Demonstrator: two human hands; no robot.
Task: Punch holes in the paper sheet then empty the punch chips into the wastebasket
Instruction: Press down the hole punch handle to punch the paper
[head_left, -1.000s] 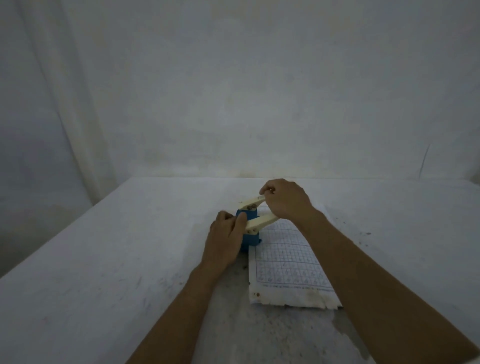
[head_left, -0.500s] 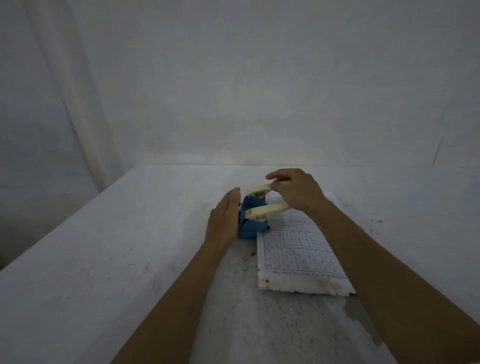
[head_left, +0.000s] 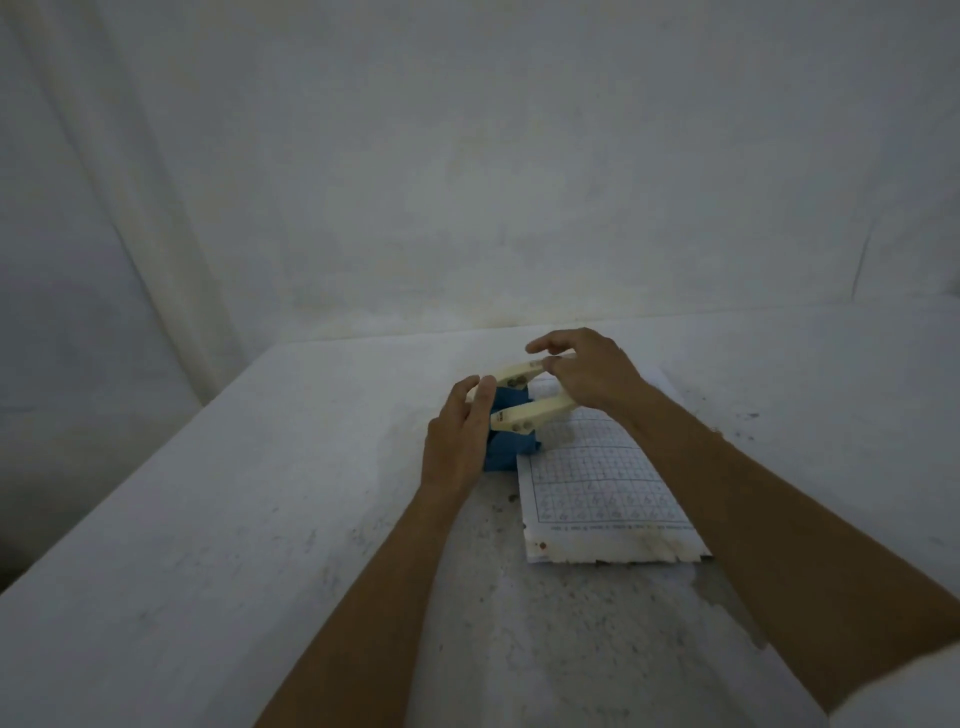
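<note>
Punch (head_left: 511, 431): blue body with two cream lever arms, standing on the table (head_left: 260, 519) at the left edge of the sheet, its mouth toward the paper.

Sheet (head_left: 602, 483): gridded page lying flat, its near edge ragged; its left margin runs in under the punch, though how far in cannot be told.

Left hand (head_left: 457, 441): a second ago the fingers were curled round the blue body; now they are straight and held together, flat against the punch's left side — a brace, not a grip.

Right hand (head_left: 587, 374): resting on top of the lever arms, which were pinched a second ago; the fingers now lie looser, the forefinger lifted clear and extended — curved over the lever, not closed on it.

Lever: arms raised at an angle, not pressed down.

Meaning for the task: the change reads as settling the punch against the margin before a press; whether any hole has been cut cannot be seen.

Chips: none visible outside the punch; dark specks on the table look like dirt.

Wastebasket: not in view — emptying is yet to come.
</note>
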